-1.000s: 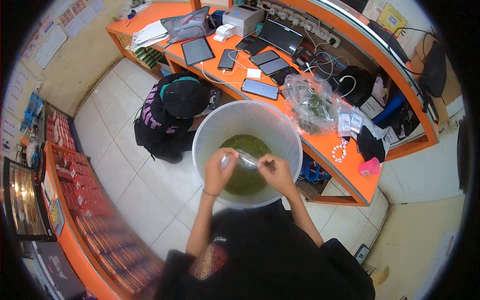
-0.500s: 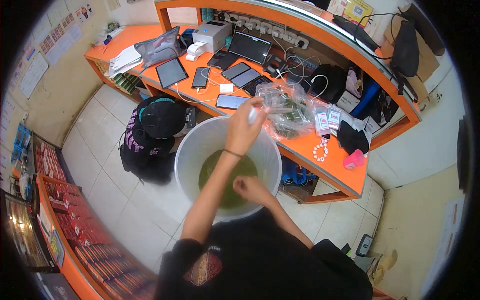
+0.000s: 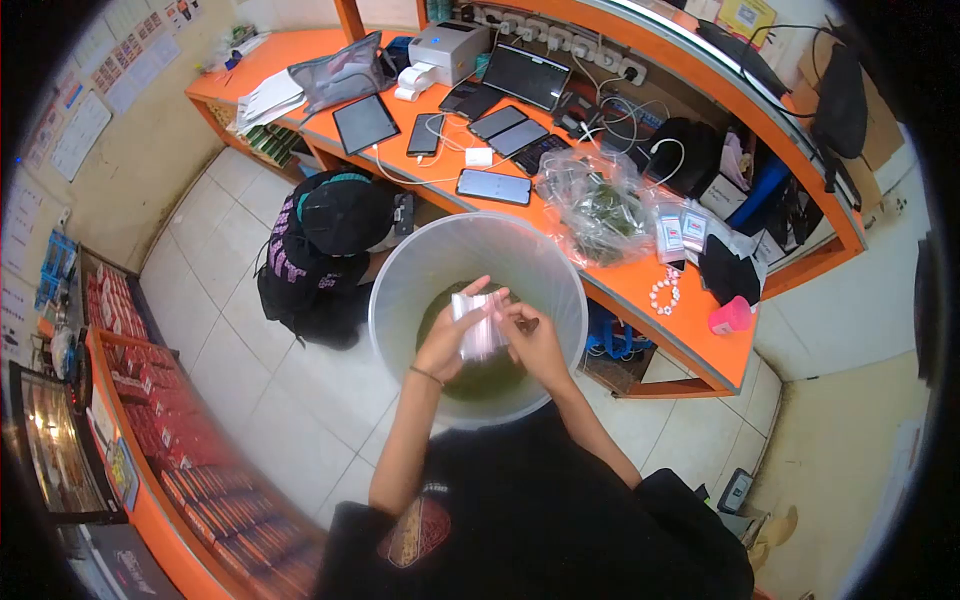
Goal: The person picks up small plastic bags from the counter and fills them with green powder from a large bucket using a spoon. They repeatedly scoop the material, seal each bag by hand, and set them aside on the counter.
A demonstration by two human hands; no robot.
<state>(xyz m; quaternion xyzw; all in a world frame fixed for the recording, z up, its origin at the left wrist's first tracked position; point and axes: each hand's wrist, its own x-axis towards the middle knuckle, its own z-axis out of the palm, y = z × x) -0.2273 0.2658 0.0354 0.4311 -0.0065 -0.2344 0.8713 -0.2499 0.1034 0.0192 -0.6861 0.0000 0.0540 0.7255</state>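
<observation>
Over the wide translucent tub (image 3: 385,310), my left hand (image 3: 447,338) is closed around a bundle of small clear plastic bags (image 3: 478,328) with white and pink edges. My right hand (image 3: 537,347) meets the bundle from the other side, its bent fingers pinching the bundle's right edge. Green loose material (image 3: 480,384) covers the bottom of the tub, below both hands. Behind the tub, a large clear plastic bag (image 3: 600,210) with green material inside lies on the orange desk (image 3: 620,283).
A person in a black cap (image 3: 348,215) crouches left of the tub. Phones, a tablet (image 3: 366,124), a label printer (image 3: 448,52) and cables cover the desk. Packets (image 3: 670,235), a bead bracelet (image 3: 664,290) and a pink cup (image 3: 732,316) lie at its right end. Shelves (image 3: 190,430) stand left.
My left hand has come down from the desk's edge to above the tub with the plastic bags. My right hand has risen to meet it. The view has shifted slightly.
</observation>
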